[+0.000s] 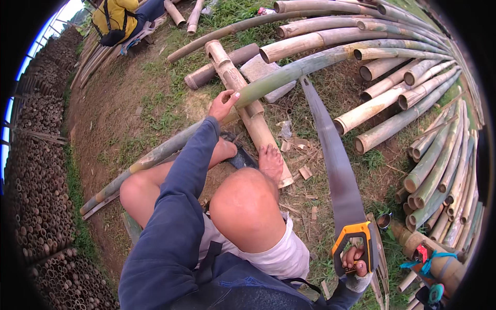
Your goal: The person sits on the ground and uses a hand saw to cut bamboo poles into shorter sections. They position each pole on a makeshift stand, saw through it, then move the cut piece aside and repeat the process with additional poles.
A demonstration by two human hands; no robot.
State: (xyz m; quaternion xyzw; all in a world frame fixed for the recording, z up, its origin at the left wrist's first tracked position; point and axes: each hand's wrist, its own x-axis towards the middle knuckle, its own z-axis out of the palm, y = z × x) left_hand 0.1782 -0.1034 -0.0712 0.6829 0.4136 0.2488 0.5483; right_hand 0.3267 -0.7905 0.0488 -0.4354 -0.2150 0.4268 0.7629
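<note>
My right hand [354,259] is closed round the orange and black handle of a handsaw [336,160]. The saw's long blade points up and away, its tip beside a long green bamboo pole [289,76]. My left hand [223,105] is at the near cut end of that pole, its fingertips touching the end and not wrapped round it. Under the pole's end lies a notched bamboo piece [243,95], crossing it as a support. My bare foot [270,164] presses beside the lower end of this support.
Many cut bamboo poles [372,106] are stacked at the right, with another bundle [439,170] nearer. A bamboo pole [150,157] lies at my left. Bamboo stacks [46,175] line the far left. A person in yellow [116,20] sits at the upper left. Wood offcuts [305,172] litter the ground.
</note>
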